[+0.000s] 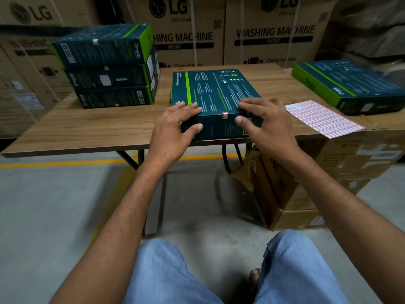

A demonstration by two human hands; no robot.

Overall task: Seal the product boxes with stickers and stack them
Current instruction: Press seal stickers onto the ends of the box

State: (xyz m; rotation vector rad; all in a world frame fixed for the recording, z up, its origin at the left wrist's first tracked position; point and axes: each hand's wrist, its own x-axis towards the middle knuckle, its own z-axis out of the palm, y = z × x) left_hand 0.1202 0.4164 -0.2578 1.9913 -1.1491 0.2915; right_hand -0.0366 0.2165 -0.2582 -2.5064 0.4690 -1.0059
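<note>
Dim, even light falls from overhead, and the table throws a soft shadow onto the grey floor. The middle looks fairly sharp. Toward the edges the wide lens bows straight lines, and the stacked boxes and the right-hand box smear with motion blur. The upper corners go dark.

Person's body as worn: forearms bare along their visible length; light blue denim over both knees
</note>
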